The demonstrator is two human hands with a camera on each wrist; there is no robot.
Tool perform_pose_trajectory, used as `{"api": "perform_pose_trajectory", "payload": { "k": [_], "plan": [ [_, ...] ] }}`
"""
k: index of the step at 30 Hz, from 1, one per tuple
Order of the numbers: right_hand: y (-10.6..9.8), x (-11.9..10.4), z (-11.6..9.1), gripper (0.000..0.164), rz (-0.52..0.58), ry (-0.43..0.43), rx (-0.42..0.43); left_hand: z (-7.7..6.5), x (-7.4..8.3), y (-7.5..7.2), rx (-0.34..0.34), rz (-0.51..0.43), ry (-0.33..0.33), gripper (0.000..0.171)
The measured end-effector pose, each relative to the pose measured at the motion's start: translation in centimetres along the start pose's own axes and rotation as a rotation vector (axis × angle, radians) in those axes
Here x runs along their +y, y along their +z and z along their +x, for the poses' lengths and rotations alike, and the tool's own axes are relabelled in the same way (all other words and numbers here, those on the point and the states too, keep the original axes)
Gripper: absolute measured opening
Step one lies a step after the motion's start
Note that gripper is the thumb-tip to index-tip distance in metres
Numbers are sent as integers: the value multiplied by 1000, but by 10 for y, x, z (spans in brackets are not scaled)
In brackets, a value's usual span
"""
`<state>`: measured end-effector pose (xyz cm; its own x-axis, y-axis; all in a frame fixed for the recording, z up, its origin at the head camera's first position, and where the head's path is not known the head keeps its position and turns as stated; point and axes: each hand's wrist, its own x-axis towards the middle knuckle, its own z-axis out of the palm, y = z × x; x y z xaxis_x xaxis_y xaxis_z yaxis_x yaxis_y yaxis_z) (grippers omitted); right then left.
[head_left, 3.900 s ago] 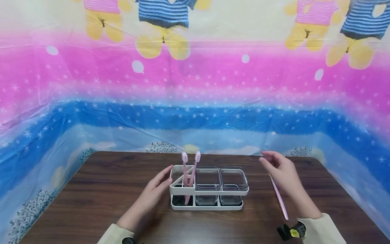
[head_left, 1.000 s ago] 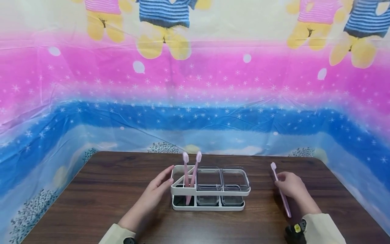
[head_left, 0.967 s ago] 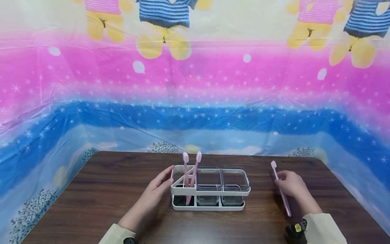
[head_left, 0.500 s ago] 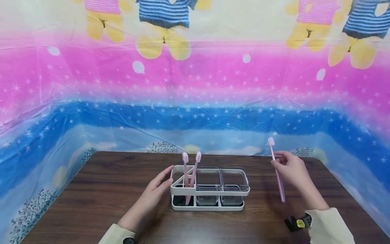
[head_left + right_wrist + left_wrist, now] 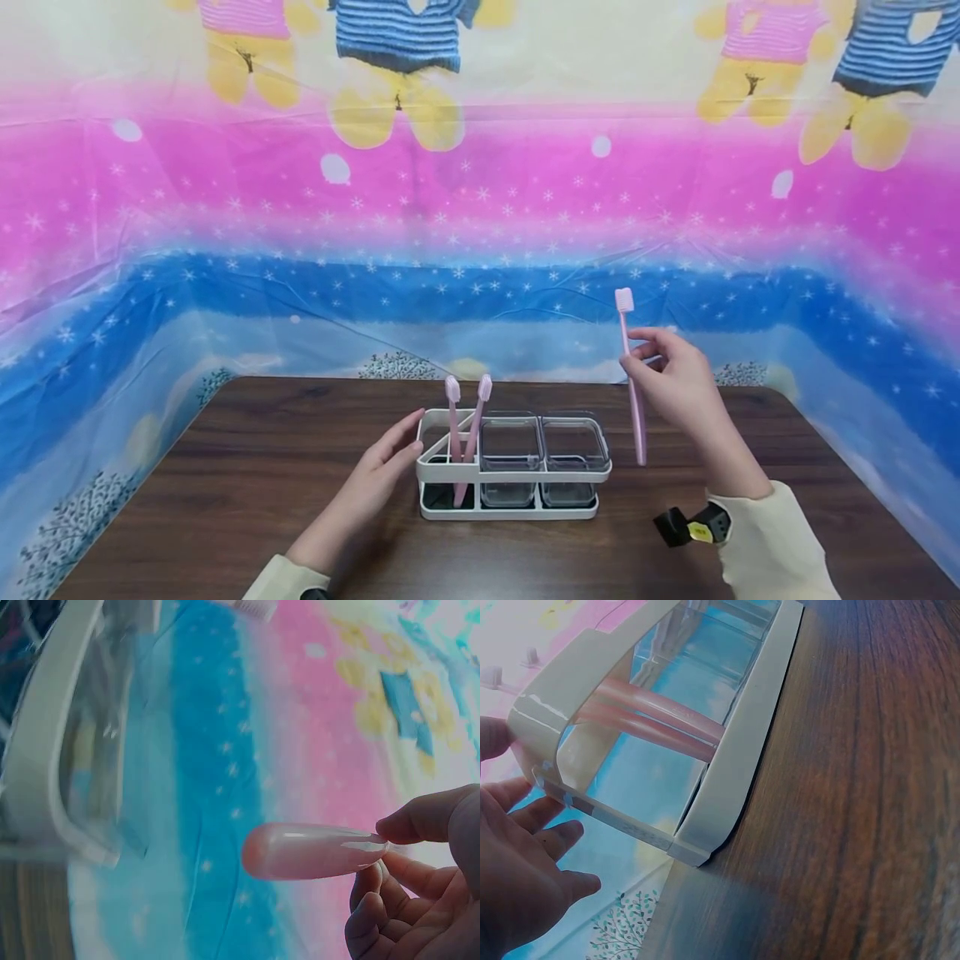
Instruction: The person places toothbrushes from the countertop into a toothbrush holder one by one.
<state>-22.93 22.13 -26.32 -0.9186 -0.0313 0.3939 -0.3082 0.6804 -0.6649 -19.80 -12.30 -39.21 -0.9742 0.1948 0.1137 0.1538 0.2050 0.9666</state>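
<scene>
A white two-tier toothbrush holder (image 5: 517, 472) stands on the table in the head view. Two pink toothbrushes (image 5: 453, 425) lean upright in its left section. My left hand (image 5: 367, 483) rests against the holder's left end, thumb and fingertips touching its upper rim, the other fingers loosely extended in the left wrist view. Off to the right of the holder, my right hand (image 5: 678, 379) pinches a third pink toothbrush (image 5: 637, 417) between thumb and fingers, raised above the table with bristles up. The right wrist view shows the lower end of its handle (image 5: 300, 851) pointing away from the fingertips.
Two clear square cups (image 5: 512, 442) sit in the holder's middle and right sections. The dark wooden table (image 5: 225, 483) has its far edge close behind the holder. A patterned curtain (image 5: 525, 208) hangs behind and along both sides.
My right hand has taken the third toothbrush off the table, lifted it upright and carried it left towards the holder. My left hand has stayed at the holder's left end.
</scene>
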Motion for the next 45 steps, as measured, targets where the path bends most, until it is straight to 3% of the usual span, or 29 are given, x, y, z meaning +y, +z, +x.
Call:
{"api": "perform_pose_trajectory", "payload": {
  "k": [15,28,39,45],
  "plan": [
    [23,-56,-3,35,233,-78,-5,0,-1,-1,-8,-14,-7,49],
    [62,-75,-16,24,432,-239,-27,1,-1,-3,-9,6,7,50],
    [79,-96,-37,13,423,-228,-127,4,-4,-7,-11,58,12,48],
    [100,-81,-37,7,339,-257,-149,4,-4,-6,-10,63,18,48]
  ]
}}
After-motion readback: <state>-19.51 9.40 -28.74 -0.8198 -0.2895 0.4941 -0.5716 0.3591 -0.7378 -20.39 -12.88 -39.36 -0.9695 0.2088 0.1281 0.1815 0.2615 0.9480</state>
